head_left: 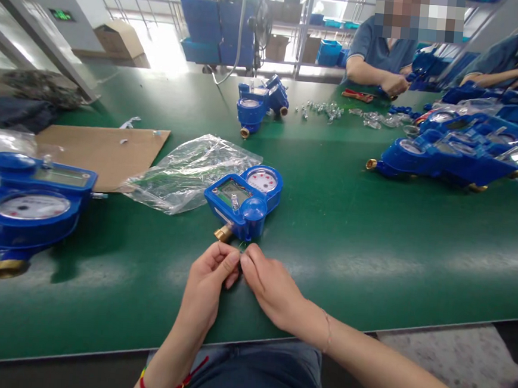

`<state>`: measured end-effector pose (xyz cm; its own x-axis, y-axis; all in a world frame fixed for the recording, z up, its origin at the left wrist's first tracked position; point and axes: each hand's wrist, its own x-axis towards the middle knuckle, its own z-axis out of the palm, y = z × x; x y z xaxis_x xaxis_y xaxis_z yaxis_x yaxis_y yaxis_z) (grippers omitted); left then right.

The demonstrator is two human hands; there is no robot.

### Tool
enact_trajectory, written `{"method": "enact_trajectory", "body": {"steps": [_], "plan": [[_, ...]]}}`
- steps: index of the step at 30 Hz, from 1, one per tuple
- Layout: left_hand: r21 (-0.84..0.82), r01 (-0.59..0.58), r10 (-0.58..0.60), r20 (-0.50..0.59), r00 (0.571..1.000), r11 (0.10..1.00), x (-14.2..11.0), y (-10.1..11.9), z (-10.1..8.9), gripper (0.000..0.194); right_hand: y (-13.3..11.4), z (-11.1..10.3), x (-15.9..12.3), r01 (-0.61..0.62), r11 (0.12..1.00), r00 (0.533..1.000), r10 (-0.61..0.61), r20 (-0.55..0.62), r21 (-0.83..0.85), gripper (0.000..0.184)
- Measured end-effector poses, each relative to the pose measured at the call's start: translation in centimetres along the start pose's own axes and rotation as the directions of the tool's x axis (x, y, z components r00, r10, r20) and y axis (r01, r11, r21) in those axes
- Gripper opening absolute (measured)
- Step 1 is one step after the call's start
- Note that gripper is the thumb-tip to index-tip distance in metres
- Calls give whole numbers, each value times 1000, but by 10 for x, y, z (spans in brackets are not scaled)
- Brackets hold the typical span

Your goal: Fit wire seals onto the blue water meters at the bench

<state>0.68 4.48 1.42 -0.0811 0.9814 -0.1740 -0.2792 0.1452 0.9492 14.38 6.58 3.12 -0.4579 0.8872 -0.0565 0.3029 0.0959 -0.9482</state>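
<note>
A blue water meter (243,200) lies on the green table in front of me, with a round white dial, a rectangular display window and a brass threaded end. Just below its near edge, my left hand (210,274) and my right hand (266,281) meet fingertip to fingertip. Both are closed in a pinch. Between the fingertips and the meter a thin wire (242,246) shows faintly; its ends are hidden by my fingers. A small clear plastic piece (235,202) rests on the meter's display window.
Another blue meter (29,206) stands at the left by cardboard (105,152). A clear plastic bag (189,173) lies behind my meter. Farther back are two meters (252,107) and small clear parts (323,110). Meters pile up (451,149) at right; two people work across the table (345,296).
</note>
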Motion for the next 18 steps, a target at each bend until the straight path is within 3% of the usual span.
{"method": "enact_trajectory", "body": {"steps": [2,4,6,8,9,10,12,13,15,16,18], "plan": [[-53,44,-43,26,999,998,2,2,2,25,1,1,1,37,993,997,-45,-68,-111,24],[-47,22,-22,11,1000,999,4,3,5,22,2,1,4,-53,989,998,50,30,136,27],[23,-51,52,-42,998,998,7,2,7,17,2,1,9,-244,841,958,134,252,482,29],[99,-97,104,-71,992,990,8,1,9,16,1,-2,13,-381,683,905,137,403,623,27],[112,-92,100,-64,993,989,8,1,9,15,1,-4,14,-383,691,902,137,409,613,27],[110,-74,80,-49,996,991,8,1,8,15,1,-6,13,-337,762,920,142,365,554,27],[72,-29,31,-22,999,997,8,2,6,16,2,-9,10,-147,953,980,104,170,266,29],[44,-9,10,-14,1000,999,8,3,5,17,3,-10,8,-52,996,996,46,76,72,28],[-10,13,-13,3,1000,1000,9,4,4,19,4,-12,5,76,975,997,-77,2,-210,27],[-32,15,-15,13,1000,999,10,5,4,20,5,-11,4,101,966,995,-101,15,-239,27],[-54,8,-7,19,1000,999,11,5,5,20,5,-10,5,50,996,996,-44,81,-72,32]]}}
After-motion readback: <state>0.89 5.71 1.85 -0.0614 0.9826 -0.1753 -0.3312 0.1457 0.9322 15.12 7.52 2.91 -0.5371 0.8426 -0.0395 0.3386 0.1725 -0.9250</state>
